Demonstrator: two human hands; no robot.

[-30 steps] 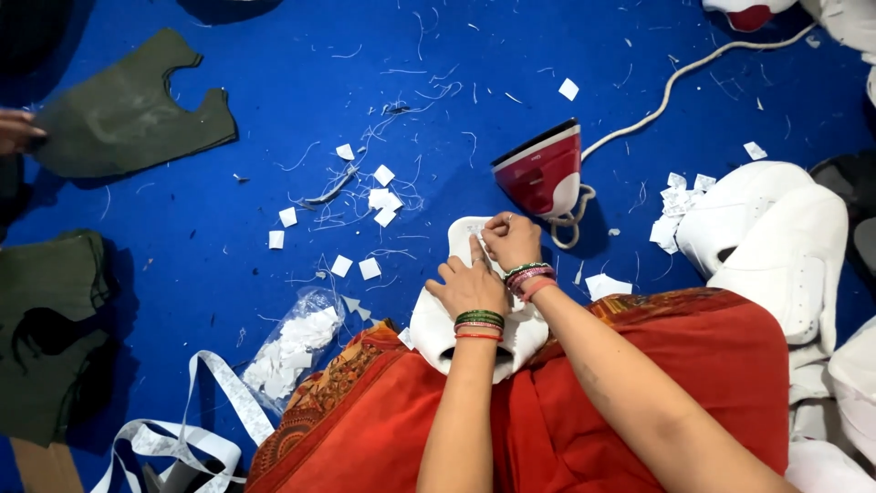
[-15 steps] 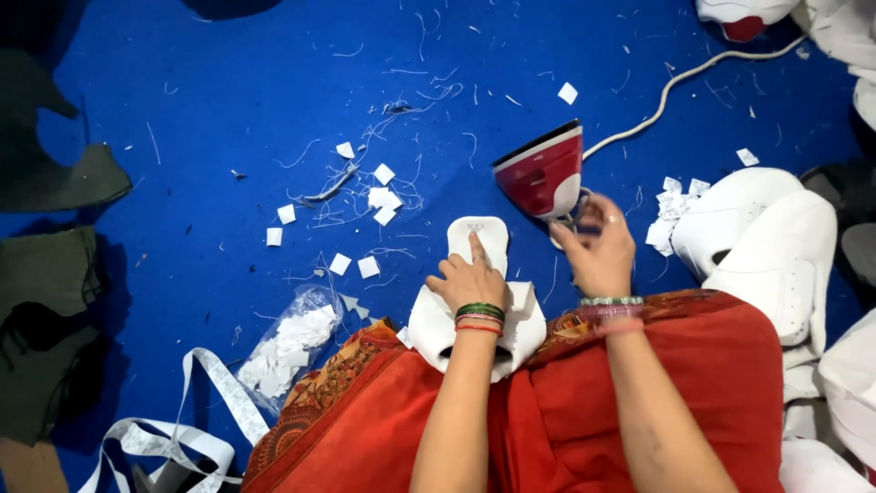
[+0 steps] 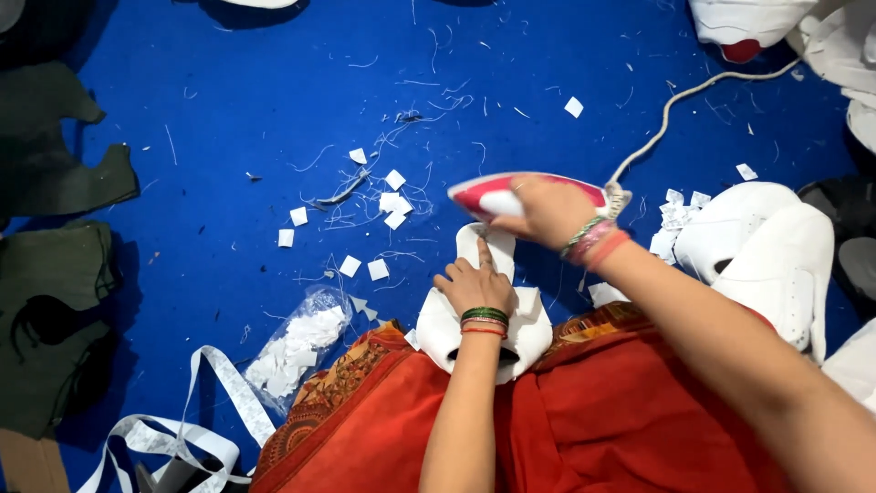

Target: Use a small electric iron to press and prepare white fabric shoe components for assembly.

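White shaped fabric piece (image 3: 482, 315): lies flat on blue cloth floor (image 3: 228, 110), partly over red-orange garment (image 3: 566, 411) at person's lap.
L hand (image 3: 476, 285): palm down on fabric, fingers spread, pressing.
R hand (image 3: 547, 208): fingers clamped round handle of red-and-white iron (image 3: 497, 194); iron sits at fabric's far end, white cord (image 3: 675, 100) running off upper right.
Nearby: small white paper squares (image 3: 392, 196) scattered; clear bag of white scraps (image 3: 297, 347) left of lap.

1 iron (image 3: 511, 194), 1 white fabric piece (image 3: 447, 324), 2 hands (image 3: 474, 285).
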